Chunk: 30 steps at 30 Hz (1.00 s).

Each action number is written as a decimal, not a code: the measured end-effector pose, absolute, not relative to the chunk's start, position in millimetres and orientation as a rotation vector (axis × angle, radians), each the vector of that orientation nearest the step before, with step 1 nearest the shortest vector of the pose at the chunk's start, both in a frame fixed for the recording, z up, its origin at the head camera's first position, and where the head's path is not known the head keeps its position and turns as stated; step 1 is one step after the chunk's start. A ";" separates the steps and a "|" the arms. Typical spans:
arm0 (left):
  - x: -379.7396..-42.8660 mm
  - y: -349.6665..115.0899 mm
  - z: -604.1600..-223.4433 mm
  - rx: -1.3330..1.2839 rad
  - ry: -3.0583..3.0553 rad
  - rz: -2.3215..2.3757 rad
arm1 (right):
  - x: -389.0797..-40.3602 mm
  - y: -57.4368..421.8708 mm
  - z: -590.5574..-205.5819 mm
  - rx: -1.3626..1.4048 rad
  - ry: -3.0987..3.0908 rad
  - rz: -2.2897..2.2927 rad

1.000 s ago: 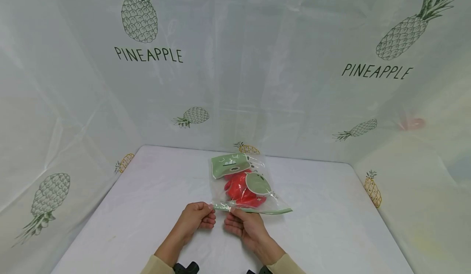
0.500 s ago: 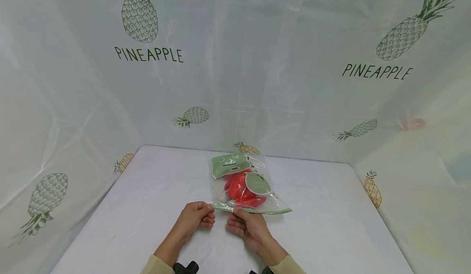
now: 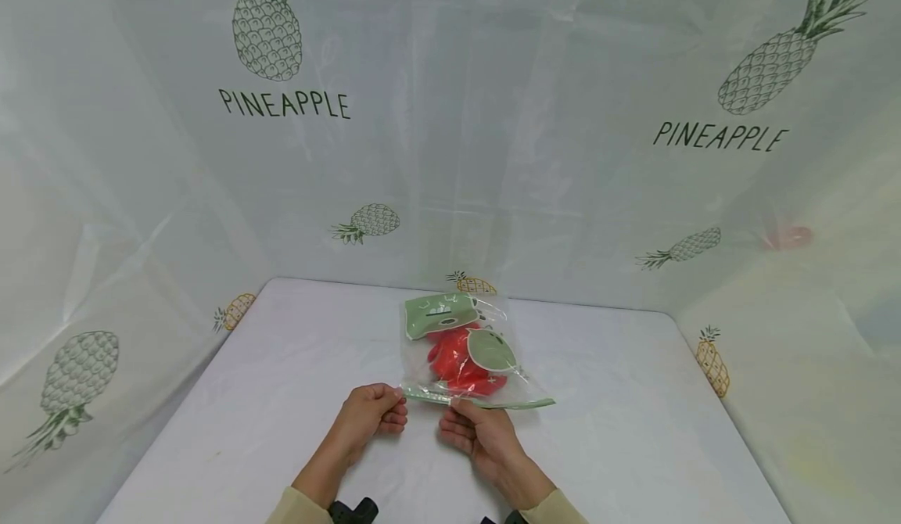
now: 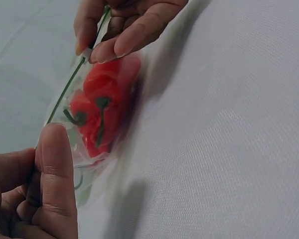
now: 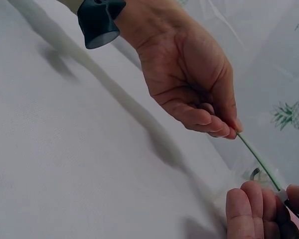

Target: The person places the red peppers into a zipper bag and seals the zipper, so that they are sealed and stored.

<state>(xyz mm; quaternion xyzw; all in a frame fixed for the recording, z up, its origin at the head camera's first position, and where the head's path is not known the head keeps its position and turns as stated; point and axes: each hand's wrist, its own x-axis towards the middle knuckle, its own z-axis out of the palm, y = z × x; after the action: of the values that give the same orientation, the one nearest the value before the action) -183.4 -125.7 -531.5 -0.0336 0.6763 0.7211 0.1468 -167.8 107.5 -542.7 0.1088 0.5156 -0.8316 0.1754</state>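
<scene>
Pinching the bag's [image 3: 461,352] green zip edge [image 3: 493,403], left hand [image 3: 369,416] and right hand [image 3: 479,434] sit mid-table [image 3: 633,430].

Right hand [image 3: 480,432] slid rightward along the green zip strip [image 3: 479,400] of the clear bag [image 3: 461,352] over the last second; its pinch began close beside the left hand [image 3: 373,414] and ended farther right along the strip. A small white slider [image 4: 87,52] sat at the right hand's fingers [image 4: 114,47] in the left wrist view. Gap between the two hands widened. Left hand drew back slightly toward the left and near edge, its pinch on the strip's left end. Bag's near edge shifted a little to the left with it; the red and green contents [image 3: 461,348] moved slightly left as well.
</scene>
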 end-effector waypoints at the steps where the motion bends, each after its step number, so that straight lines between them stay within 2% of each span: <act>1: -184.0 -125.9 -532.3 -0.098 1.949 2.075 | -167.8 108.0 -542.8 0.311 1.461 -2.357; 30: -185.7 -130.4 -529.8 -0.143 1.991 2.079 | -167.6 133.8 -542.2 0.361 1.486 -2.349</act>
<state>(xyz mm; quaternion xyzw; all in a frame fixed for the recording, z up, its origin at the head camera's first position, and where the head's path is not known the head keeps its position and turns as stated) -185.7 -130.4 -529.8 -0.0493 0.6850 0.7153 0.1293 -167.6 133.8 -542.2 0.1269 0.5225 -0.8261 0.1686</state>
